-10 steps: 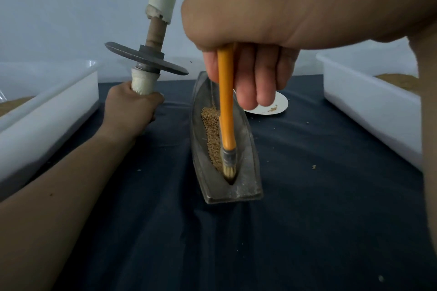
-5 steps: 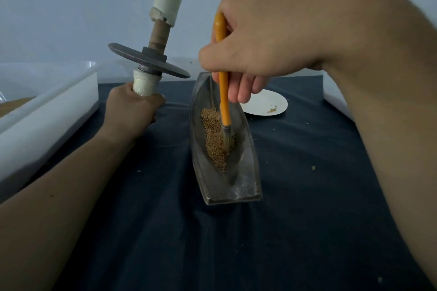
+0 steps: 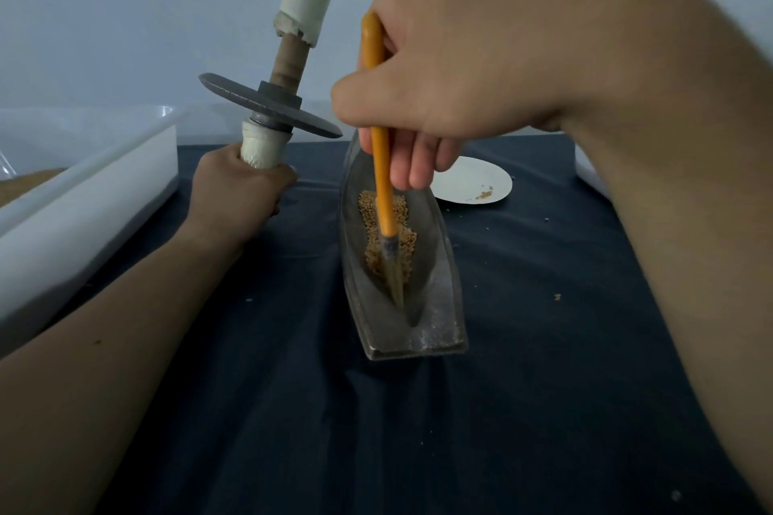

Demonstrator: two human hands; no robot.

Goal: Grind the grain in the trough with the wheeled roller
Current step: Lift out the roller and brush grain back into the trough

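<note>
Left hand (image 3: 240, 190): fist closed round the lower taped handle of the roller (image 3: 270, 105), holding it upright, tilted a little, left of the trough and off it.
Roller wheel: grey disc, clear of the cloth (image 3: 543, 347).
Right hand (image 3: 426, 96): fingers curled round an orange brush (image 3: 382, 180), held steeply over the trough.
Brush tip: bristles down in the groove, at the near edge of the grain.
Trough (image 3: 435, 305): long metal boat shape, lying on the cloth at centre.
Grain (image 3: 369, 213): a small heap in the trough's middle, around the brush.
Dish (image 3: 468, 180): white, just beyond the trough, with a few grains on it.
Tub (image 3: 83, 213): white, at the left.
</note>
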